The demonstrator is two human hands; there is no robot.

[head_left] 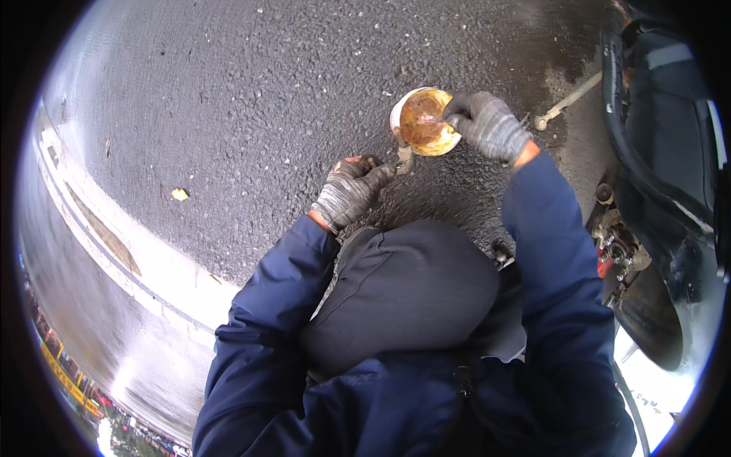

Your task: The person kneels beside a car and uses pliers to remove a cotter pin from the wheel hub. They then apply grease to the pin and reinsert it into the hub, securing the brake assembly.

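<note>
A round tub with a pale outer wall stands tilted on the asphalt, its inside smeared with yellow-brown paste. My right hand, in a grey knit glove, is closed on the tub's right rim with the fingertips over its inside. My left hand, gloved alike, is closed round the handle of a putty knife. The knife's dirty blade points up at the tub's lower left edge. Most of its handle is hidden in my fingers.
A black vehicle part with exposed mechanical pieces stands close on my right. A rusty rod lies near it. Wet asphalt spreads ahead, with a yellow leaf. A pale curb line runs along the left. My bent knee is below my hands.
</note>
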